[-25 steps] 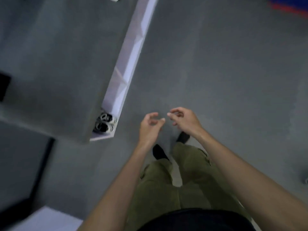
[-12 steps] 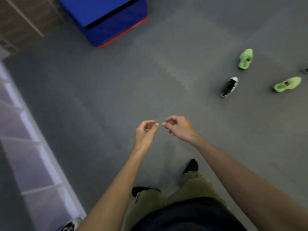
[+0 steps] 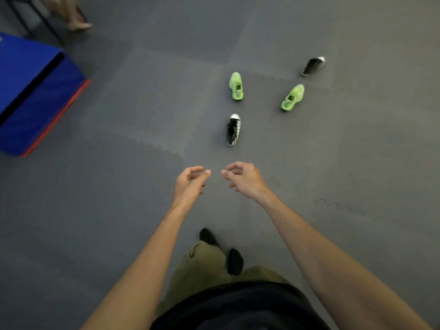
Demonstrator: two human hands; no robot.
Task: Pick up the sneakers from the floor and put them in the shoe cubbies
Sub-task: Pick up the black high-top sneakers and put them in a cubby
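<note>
On the floor (image 3: 119,210) lie two lime-green sneakers (image 3: 236,86) (image 3: 292,98), two black white-toed sneakers (image 3: 233,130) (image 3: 312,66) — left hand (image 3: 188,184), right hand (image 3: 245,179) loosely curled, empty.

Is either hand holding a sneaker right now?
No, the left hand and the right hand are both empty, fingers loosely curled, short of the nearest black sneaker.

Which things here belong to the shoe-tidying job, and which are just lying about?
Job: left green sneaker; right green sneaker; near black sneaker; far black sneaker.
Lying about: blue padded block; another person's foot.
</note>
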